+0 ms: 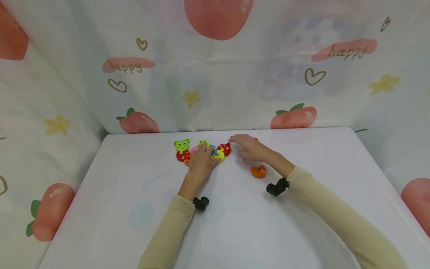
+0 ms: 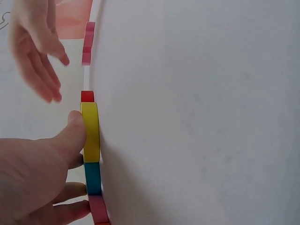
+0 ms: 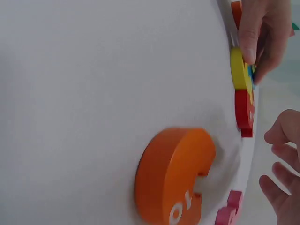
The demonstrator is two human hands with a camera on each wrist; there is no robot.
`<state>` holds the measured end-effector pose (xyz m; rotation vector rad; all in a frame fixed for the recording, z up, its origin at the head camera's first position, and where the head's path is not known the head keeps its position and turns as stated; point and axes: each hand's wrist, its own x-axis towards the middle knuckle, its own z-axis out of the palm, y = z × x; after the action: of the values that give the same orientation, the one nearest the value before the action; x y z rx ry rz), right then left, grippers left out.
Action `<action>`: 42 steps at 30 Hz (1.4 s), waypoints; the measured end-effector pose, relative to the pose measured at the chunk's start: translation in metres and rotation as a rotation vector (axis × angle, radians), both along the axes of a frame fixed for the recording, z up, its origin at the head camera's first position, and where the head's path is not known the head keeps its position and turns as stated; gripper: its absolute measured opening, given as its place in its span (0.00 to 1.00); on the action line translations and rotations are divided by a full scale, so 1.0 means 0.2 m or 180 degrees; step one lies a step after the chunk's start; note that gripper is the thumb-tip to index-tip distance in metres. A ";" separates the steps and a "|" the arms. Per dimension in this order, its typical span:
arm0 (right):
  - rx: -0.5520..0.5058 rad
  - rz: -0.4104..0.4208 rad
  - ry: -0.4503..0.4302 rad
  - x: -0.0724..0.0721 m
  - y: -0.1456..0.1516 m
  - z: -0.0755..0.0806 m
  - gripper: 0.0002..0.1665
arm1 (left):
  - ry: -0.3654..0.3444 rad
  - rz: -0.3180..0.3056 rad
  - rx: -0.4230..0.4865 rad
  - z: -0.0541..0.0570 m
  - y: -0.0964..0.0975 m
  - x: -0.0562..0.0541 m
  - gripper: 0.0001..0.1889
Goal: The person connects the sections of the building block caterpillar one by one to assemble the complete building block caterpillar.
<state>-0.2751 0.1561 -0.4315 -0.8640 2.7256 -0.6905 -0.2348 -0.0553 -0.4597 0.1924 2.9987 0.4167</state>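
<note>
A row of joined, colourful puzzle pieces lies at the table's back, led by a green animal head (image 1: 181, 144) and a red piece (image 1: 183, 155). My left hand (image 1: 201, 160) rests over the row's middle, fingers spread. In the left wrist view its thumb touches the yellow piece (image 2: 92, 133), with other fingers by the blue piece (image 2: 93, 178) and pink piece (image 2: 98, 208). The red piece at the right end (image 1: 224, 149) adjoins the yellow one. Just right of it hovers my right hand (image 1: 250, 147), fingers loosely bent around nothing.
An orange piece marked 10 (image 3: 180, 178) lies apart, below the right hand. Another loose pink piece (image 3: 228, 208) sits near the back edge, partly hidden by that hand in the head view. Behind the white table (image 1: 235, 224) hangs a printed curtain (image 1: 231, 74).
</note>
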 end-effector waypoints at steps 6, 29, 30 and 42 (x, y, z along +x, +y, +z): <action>-0.0081 -0.0242 -0.0026 0.06 0.20 0.02 0.31 | -0.0073 -0.0024 -0.0054 0.00 0.01 0.00 0.32; -0.0070 -0.0687 0.0134 0.00 0.31 -0.09 0.29 | -0.0370 -0.0075 -0.0307 0.04 0.06 -0.01 0.27; -0.0055 -0.0713 0.0115 -0.02 0.30 -0.10 0.29 | -0.0346 -0.0064 -0.0293 0.03 0.07 -0.01 0.27; -0.0160 -0.0909 -0.0014 -0.06 0.18 -0.13 0.28 | -0.0002 -0.0177 -0.0543 0.01 0.10 0.00 0.26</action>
<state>-0.2875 0.1926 -0.4574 -0.4845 2.8685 -0.8143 -0.2354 -0.0354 -0.4576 0.2594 2.9999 0.1540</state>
